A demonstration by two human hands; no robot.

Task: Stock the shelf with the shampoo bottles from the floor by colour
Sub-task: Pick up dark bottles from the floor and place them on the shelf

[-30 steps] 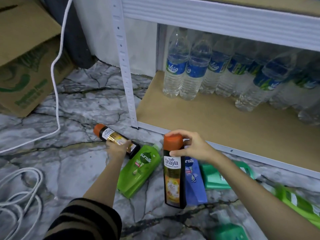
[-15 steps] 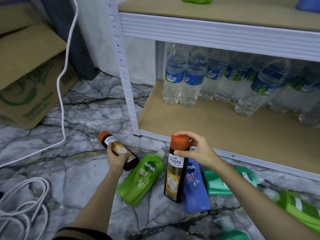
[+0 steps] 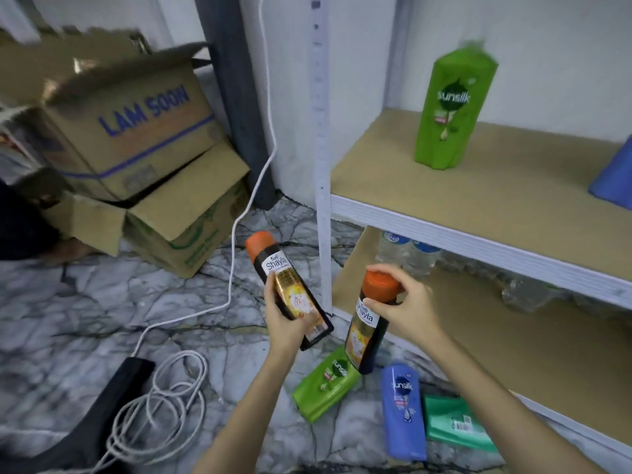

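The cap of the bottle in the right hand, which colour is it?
Orange, above a black body; the head view shows the cap clearly, pinched by the right hand.

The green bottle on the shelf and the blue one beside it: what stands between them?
Nothing: head view shows bare shelf board between green bottle and blue bottle.

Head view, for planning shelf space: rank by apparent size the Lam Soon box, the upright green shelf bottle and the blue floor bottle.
1. Brown cardboard Lam Soon box
2. Green Sunsilk bottle on shelf
3. Blue Sunsilk bottle on floor, though nearness makes 2 and 3 unsure.
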